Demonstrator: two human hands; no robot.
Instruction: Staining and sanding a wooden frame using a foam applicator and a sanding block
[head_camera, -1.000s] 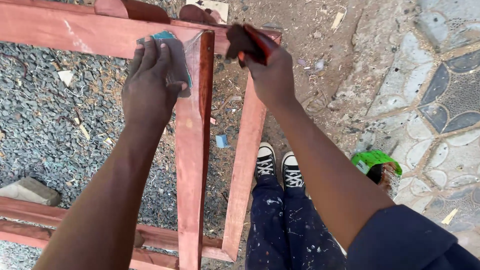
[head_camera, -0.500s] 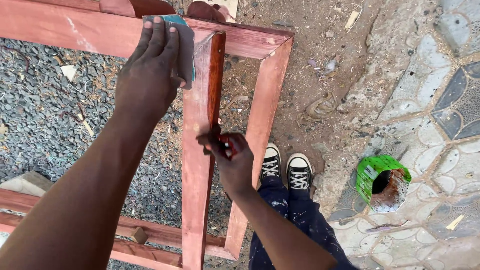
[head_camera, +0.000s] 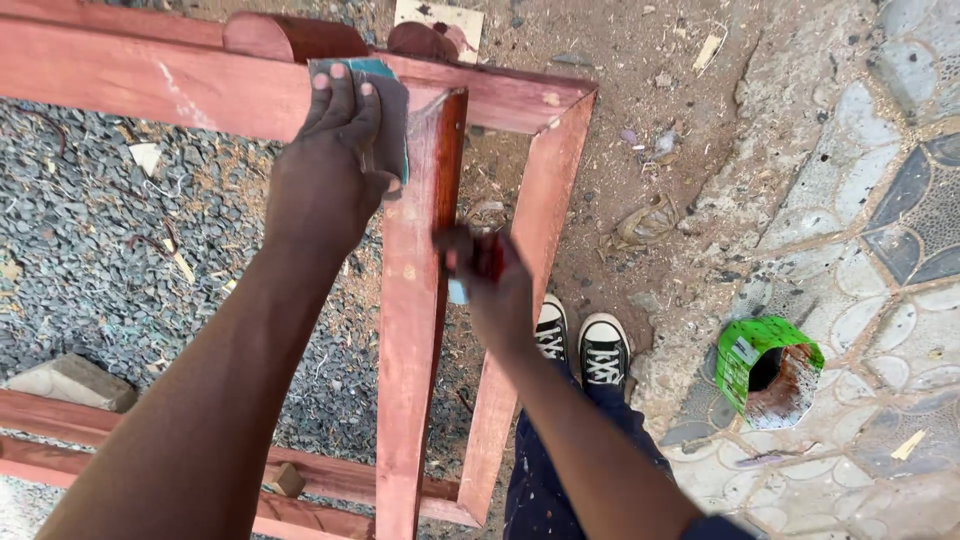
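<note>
A person is standing over a reddish wooden frame (head_camera: 500, 95) propped above gravel and dirt, working stain into its upright middle rail (head_camera: 418, 300). The left hand (head_camera: 330, 170) is pressing flat against the top of the frame, fingers spread over a folded teal-backed sheet of sandpaper (head_camera: 385, 100) pinned under the palm. The right hand (head_camera: 490, 285) is clenching a small stain-soaked rag (head_camera: 487, 262) against the right edge of the middle rail (the motion is blurring the rag, so its exact shape cannot be told). The upper stretch of that rail is looking darker and glossier than the paler lower part, which suggests the coating is only partly done there; the outer right rail (head_camera: 525, 280) and the top rail are appearing matte. A cut-open green can (head_camera: 765, 370), stained red inside, is lying on the patterned paving beside the person's black-and-white sneakers (head_camera: 585, 345).
</note>
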